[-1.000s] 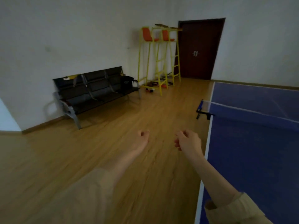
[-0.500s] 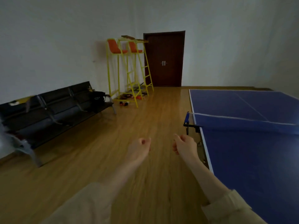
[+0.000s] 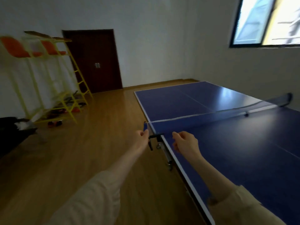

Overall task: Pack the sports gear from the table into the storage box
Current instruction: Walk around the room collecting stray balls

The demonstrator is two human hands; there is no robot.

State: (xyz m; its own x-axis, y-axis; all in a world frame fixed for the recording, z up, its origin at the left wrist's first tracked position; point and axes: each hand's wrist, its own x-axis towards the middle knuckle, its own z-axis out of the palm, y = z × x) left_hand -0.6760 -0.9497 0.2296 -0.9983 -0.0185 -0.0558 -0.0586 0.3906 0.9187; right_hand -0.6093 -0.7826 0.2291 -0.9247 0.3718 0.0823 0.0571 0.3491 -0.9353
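Note:
A blue table-tennis table (image 3: 227,151) fills the right side, with a net (image 3: 211,118) stretched across it. The net's black clamp (image 3: 154,137) grips the table's near left edge. My left hand (image 3: 140,141) hangs over the floor just left of that clamp, fingers curled, fingertips right by the net's blue end post; I cannot tell if they touch. My right hand (image 3: 185,143) hovers over the table edge just right of the clamp, fingers loosely curled, holding nothing. No storage box and no loose gear show on the table.
Two yellow umpire chairs with orange seats (image 3: 48,70) stand by the left wall, with small items on the floor beneath them (image 3: 65,109). A dark bench end (image 3: 9,129) is at far left. A dark door (image 3: 94,62) and a window (image 3: 266,21) are beyond.
My view has swung right and nearer to the table. Both hands have moved forward to the net clamp at the table's edge; the bench has slid almost out of sight.

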